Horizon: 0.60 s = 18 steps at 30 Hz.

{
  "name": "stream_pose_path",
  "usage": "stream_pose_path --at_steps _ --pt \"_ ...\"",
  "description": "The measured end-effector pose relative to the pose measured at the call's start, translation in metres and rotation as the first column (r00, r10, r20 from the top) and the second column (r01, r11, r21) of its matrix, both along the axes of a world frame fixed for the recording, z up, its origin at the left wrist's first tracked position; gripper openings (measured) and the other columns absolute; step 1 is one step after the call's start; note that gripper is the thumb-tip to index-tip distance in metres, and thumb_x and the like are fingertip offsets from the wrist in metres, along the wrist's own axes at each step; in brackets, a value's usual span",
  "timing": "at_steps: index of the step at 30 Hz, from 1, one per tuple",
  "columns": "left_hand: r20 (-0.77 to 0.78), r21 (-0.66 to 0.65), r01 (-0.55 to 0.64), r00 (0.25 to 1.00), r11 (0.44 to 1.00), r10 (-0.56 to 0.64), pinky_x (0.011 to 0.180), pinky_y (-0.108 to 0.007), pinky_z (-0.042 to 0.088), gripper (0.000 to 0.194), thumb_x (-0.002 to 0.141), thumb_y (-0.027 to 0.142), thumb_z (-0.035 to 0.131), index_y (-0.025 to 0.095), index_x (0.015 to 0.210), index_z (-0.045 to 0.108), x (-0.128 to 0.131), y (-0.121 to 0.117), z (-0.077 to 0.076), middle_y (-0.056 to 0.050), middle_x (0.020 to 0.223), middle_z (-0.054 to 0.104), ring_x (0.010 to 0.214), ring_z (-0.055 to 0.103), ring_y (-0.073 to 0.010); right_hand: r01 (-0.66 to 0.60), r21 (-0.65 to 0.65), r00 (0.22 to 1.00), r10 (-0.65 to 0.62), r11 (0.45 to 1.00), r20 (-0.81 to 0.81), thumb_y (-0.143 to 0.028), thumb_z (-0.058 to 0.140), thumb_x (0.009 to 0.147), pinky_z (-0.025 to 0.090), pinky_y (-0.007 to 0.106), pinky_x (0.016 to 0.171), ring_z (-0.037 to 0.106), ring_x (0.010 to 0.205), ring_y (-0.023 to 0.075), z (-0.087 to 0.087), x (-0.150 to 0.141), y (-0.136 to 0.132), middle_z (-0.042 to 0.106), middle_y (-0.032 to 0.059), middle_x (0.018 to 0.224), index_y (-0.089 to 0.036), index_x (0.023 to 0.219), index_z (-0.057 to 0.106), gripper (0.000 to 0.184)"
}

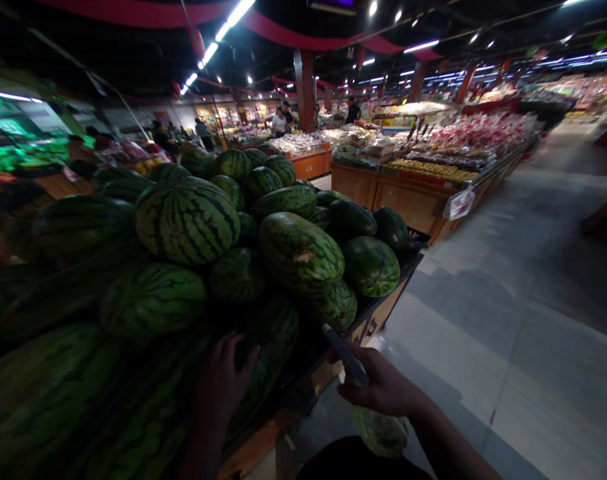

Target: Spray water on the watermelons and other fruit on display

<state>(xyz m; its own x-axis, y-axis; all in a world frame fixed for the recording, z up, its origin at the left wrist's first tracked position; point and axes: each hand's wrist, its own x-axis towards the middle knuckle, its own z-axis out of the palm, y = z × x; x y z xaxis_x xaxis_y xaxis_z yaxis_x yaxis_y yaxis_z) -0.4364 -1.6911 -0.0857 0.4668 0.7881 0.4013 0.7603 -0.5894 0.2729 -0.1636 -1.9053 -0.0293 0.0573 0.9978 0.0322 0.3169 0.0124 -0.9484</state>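
Observation:
My left hand (223, 383) lies with fingers spread flat on a dark striped watermelon (268, 347) at the near edge of a big pile of watermelons (188, 220). My right hand (383, 387) is closed around a thin grey phone-like object (346, 353) and also grips a clear plastic bag (380, 430) with something green inside, hanging below the fist. The right hand hovers just off the stand's corner, above the floor.
The melons rest on a wooden display stand (378, 317). Beyond it stand more wooden produce tables (408, 200) with packed goods. A wide grey tiled aisle (508, 300) runs to the right. People (280, 121) stand far back near a red pillar (304, 87).

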Motion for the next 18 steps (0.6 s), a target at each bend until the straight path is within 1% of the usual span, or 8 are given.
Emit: stream_pose_path --at_steps 4,6,8,11,14,16,18 --pt "-0.002 -0.064 -0.033 0.999 0.997 0.033 0.102 -0.046 0.057 0.054 0.096 0.061 0.048 0.016 0.118 0.068 -0.001 0.002 0.002 -0.017 0.127 0.070 0.119 0.069 -0.0327 0.163 0.037 0.984 -0.165 0.986 0.066 -0.028 0.068 0.079 0.051 0.032 0.071 0.062 0.077 0.0189 -0.009 0.033 -0.015 0.068 0.0021 0.093 -0.019 0.108 0.066 0.030" --pt "0.001 -0.105 -0.063 0.998 0.992 0.064 0.102 -0.046 0.057 0.053 0.096 0.060 0.048 0.017 0.119 0.067 -0.001 0.003 0.001 -0.016 0.128 0.070 0.118 0.069 -0.0323 0.239 0.043 0.969 -0.242 0.970 0.056 -0.033 0.066 0.082 0.053 0.035 0.074 0.064 0.080 0.0212 -0.013 0.054 -0.026 0.070 0.0046 0.097 -0.020 0.106 0.066 0.027" --pt "0.009 -0.139 -0.103 0.994 0.985 0.105 0.102 -0.046 0.057 0.052 0.095 0.060 0.048 0.018 0.119 0.067 -0.001 0.004 0.001 -0.015 0.129 0.070 0.118 0.070 -0.0319 0.328 0.036 0.944 -0.329 0.944 0.018 -0.038 0.065 0.086 0.056 0.038 0.074 0.067 0.081 0.0225 -0.019 0.075 -0.040 0.072 0.0068 0.102 -0.020 0.107 0.064 0.027" --pt "0.004 -0.173 -0.169 0.985 0.970 0.172 0.100 -0.046 0.058 0.053 0.093 0.060 0.048 0.018 0.120 0.066 0.000 0.002 0.005 -0.015 0.129 0.071 0.116 0.071 -0.0322 0.461 0.025 0.887 -0.461 0.887 -0.007 -0.045 0.067 0.088 0.058 0.040 0.073 0.069 0.079 0.0240 -0.031 0.103 -0.064 0.073 0.0076 0.104 -0.022 0.108 0.063 0.031" --pt "-0.028 -0.195 -0.213 0.977 0.957 0.212 0.097 -0.046 0.058 0.053 0.093 0.060 0.045 0.019 0.119 0.067 0.002 -0.003 0.012 -0.015 0.126 0.073 0.114 0.072 -0.0330 0.566 0.015 0.824 -0.566 0.824 -0.014 -0.053 0.069 0.086 0.060 0.044 0.076 0.072 0.084 0.0276 -0.045 0.125 -0.089 0.073 0.0098 0.108 -0.023 0.111 0.064 0.039" --pt "-0.030 -0.196 -0.236 0.972 0.952 0.235 0.096 -0.046 0.058 0.053 0.093 0.059 0.043 0.018 0.119 0.067 0.002 -0.005 0.016 -0.015 0.124 0.073 0.113 0.072 -0.0327 0.607 -0.013 0.794 -0.607 0.795 -0.019 -0.056 0.072 0.084 0.062 0.047 0.080 0.073 0.091 0.0310 -0.054 0.137 -0.103 0.074 0.0135 0.116 -0.024 0.117 0.064 0.047" --pt "-0.027 -0.192 -0.256 0.966 0.947 0.255 0.093 -0.043 0.058 0.053 0.093 0.058 0.043 0.018 0.118 0.067 0.002 -0.005 0.016 -0.015 0.124 0.073 0.110 0.073 -0.0317 0.622 -0.052 0.782 -0.623 0.781 -0.006 -0.059 0.073 0.082 0.063 0.048 0.084 0.073 0.096 0.0325 -0.063 0.144 -0.114 0.073 0.0159 0.124 -0.023 0.125 0.061 0.057"
